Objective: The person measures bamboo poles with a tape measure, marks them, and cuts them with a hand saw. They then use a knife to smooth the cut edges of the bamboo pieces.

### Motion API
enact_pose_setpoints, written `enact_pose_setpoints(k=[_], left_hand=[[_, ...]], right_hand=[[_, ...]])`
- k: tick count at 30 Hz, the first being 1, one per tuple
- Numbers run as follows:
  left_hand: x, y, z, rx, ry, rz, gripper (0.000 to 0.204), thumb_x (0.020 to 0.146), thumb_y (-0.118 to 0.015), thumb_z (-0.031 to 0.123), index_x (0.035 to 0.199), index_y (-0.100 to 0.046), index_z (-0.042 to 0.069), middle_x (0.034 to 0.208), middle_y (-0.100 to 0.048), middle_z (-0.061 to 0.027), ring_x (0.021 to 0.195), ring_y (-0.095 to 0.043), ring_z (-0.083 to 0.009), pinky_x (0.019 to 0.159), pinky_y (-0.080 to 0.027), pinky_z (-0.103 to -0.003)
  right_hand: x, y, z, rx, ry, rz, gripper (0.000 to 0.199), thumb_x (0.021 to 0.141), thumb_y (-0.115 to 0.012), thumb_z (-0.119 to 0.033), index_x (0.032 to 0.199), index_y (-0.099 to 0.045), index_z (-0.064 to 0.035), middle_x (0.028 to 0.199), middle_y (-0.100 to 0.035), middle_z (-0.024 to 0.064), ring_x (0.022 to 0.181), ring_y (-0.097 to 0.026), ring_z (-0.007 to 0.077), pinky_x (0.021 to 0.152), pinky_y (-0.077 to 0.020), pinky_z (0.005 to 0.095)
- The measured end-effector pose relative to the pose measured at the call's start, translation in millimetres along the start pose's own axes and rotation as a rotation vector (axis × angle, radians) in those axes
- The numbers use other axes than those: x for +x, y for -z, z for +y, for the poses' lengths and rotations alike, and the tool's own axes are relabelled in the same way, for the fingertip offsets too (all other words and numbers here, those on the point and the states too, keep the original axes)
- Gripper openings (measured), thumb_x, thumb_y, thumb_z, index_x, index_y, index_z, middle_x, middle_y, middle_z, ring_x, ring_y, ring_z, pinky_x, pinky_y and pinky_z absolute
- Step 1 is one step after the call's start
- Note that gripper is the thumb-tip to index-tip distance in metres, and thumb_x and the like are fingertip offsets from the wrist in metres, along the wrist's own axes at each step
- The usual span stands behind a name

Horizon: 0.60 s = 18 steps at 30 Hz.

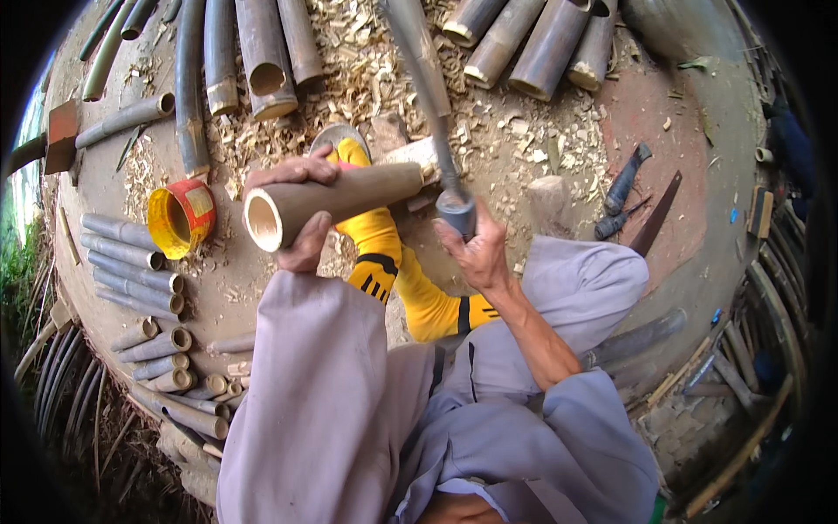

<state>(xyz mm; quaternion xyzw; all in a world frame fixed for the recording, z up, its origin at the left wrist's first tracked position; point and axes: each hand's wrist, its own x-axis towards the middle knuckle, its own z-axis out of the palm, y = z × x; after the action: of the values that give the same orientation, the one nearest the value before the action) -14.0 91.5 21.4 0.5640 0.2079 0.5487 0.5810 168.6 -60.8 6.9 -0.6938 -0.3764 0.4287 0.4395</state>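
Note:
My left hand (301,170) is closed round a thick brown bamboo tube (353,194), with fingers over its top and the thumb beneath. The tube lies slantwise in front of me, its pale hollow end facing left. Its right end is beside a whitish piece of wood (414,155), close to the blade. In my right hand (480,255) is the dark round handle of a long chopping knife (426,96). Its blade points up and away, passing just right of the tube; it appears apart from the tube. My feet in yellow socks (374,236) are below the tube.
Wood shavings (358,74) litter the ground ahead. Large bamboo tubes (550,48) lie at the far side. A red-yellow tin (181,218) stands left, above stacked smaller bamboo pieces (140,288). To the right lie a saw blade (659,214) and a dark-wrapped tool (626,183).

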Motion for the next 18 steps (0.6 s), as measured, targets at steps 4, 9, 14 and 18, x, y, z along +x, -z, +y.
enact_pose_setpoints(k=[4, 9, 14, 18], left_hand=[[0, 5, 8, 0.132, 0.104, 0.068, 0.055, 0.061, -0.072, 0.017, 0.107, -0.051, -0.002, 0.099, -0.055, -0.0175, 0.098, -0.054, -0.0287, 0.093, -0.044, -0.048], [19, -12, 16, -0.012, 0.313, 0.5, 0.048, 0.073, -0.066, 0.014, 0.114, -0.047, -0.001, 0.099, -0.057, -0.016, 0.089, -0.059, -0.0274, 0.085, -0.048, -0.047], [11, -22, 12, -0.015, 0.122, 0.69, 0.041, 0.076, -0.065, 0.007, 0.112, -0.046, 0.002, 0.083, -0.058, -0.0132, 0.077, -0.062, -0.0284, 0.073, -0.054, -0.046], [9, -33, 11, 0.021, 0.105, 0.655, 0.039, 0.075, -0.065, 0.005, 0.109, -0.047, 0.003, 0.083, -0.057, -0.0132, 0.075, -0.062, -0.0286, 0.072, -0.055, -0.045]], right_hand=[[5, -9, 28, -0.004, 0.205, 0.07, 0.036, 0.084, -0.068, -0.032, 0.096, -0.052, -0.0021, 0.078, -0.066, 0.0133, 0.066, -0.066, 0.0224, 0.058, -0.0524, 0.0334], [15, -5, 71, -0.054, -0.278, -0.099, 0.051, 0.084, -0.064, -0.045, 0.108, -0.056, -0.0008, 0.078, -0.065, 0.0156, 0.068, -0.067, 0.028, 0.06, -0.0517, 0.0376], [5, -1, 9, -0.132, 0.048, 0.022, 0.04, 0.085, -0.068, -0.031, 0.108, -0.054, -0.0014, 0.074, -0.062, 0.0082, 0.054, -0.059, 0.0139, 0.051, -0.0475, 0.0275], [3, -2, -19, -0.152, 0.326, 0.164, 0.039, 0.083, -0.069, -0.027, 0.105, -0.051, 0.0004, 0.075, -0.064, 0.0131, 0.064, -0.065, 0.0233, 0.056, -0.0516, 0.0325]])
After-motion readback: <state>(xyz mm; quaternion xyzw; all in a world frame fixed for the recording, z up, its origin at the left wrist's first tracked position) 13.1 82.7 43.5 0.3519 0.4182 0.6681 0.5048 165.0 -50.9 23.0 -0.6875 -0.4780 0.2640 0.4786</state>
